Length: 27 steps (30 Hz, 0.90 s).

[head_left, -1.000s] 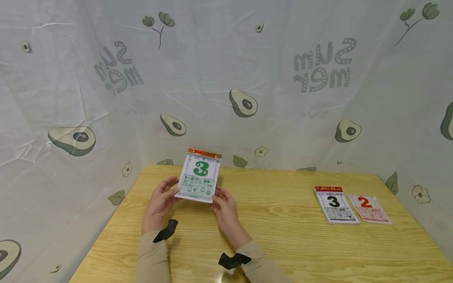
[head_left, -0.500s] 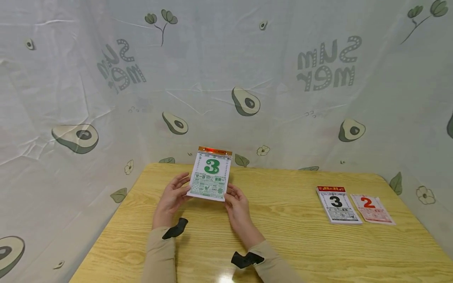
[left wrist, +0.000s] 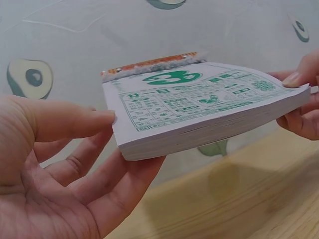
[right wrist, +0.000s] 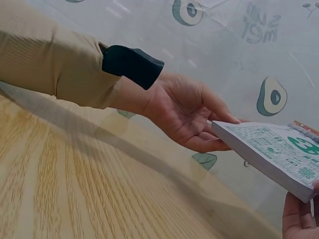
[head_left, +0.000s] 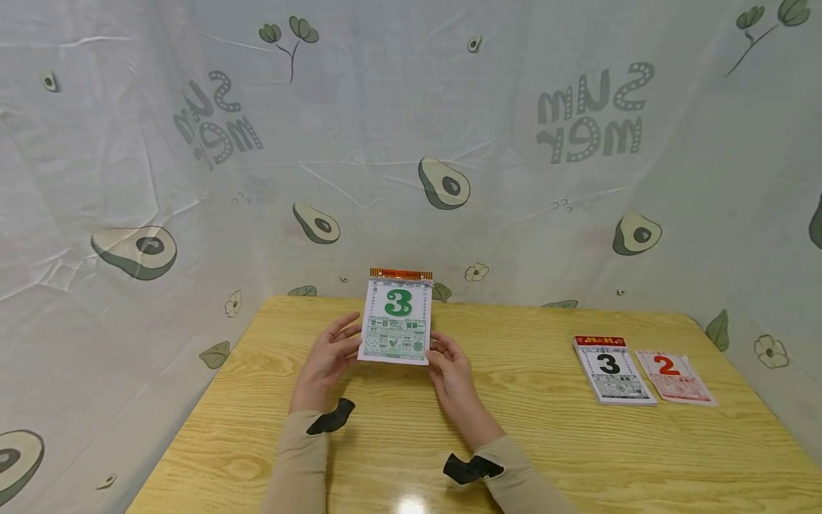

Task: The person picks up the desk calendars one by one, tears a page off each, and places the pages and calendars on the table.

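Between both hands is a thick tear-off calendar, raised over the table and tilted toward the head camera. Its top page carries a large green 3 and green print, under an orange-red and gold header strip. My left hand holds its left side; in the left wrist view the thumb touches the left edge of the page while the fingers support the block from below. At the lower right corner my right hand pinches the pad, thumb on the top page and fingers underneath, bending that corner up slightly.
A second calendar pad with a red header and black 3 lies on the wooden table at right. Beside it is a loose sheet with a red 2. Behind the table hangs a white curtain printed with avocados.
Both hands have carried the calendar to the right, and it now stands straighter in the head view. The grip looks the same. The pad and sheet at right have stayed put.
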Available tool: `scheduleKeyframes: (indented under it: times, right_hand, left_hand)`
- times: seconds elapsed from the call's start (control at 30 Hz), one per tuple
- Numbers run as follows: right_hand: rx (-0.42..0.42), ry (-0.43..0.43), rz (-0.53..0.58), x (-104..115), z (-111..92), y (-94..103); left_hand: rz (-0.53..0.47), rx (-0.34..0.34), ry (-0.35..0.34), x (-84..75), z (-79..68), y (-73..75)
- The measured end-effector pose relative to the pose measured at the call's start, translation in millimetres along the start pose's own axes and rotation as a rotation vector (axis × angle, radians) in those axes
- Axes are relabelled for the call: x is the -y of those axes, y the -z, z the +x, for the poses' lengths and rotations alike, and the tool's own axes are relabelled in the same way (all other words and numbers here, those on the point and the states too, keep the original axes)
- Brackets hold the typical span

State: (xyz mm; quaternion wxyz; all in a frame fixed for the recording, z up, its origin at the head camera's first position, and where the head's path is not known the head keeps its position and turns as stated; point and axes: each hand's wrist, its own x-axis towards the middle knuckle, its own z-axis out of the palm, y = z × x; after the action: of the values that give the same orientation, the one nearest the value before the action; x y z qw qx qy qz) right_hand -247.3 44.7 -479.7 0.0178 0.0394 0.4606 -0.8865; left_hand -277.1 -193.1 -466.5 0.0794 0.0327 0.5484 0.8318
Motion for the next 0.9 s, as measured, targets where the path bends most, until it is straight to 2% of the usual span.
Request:
scheduleKeyframes:
  times: [0.5,0.9]
  right_hand:
    - [-0.008,-0.006,-0.092,21.5,-5.0,27.4]
    - [0.027,0.033,-0.165,34.4,-13.8,48.0]
  left_hand:
    - [0.061,0.079,0.033,13.0,5.2,-22.3]
    - [0.071,0.15,0.06,21.9,6.9,-36.6]
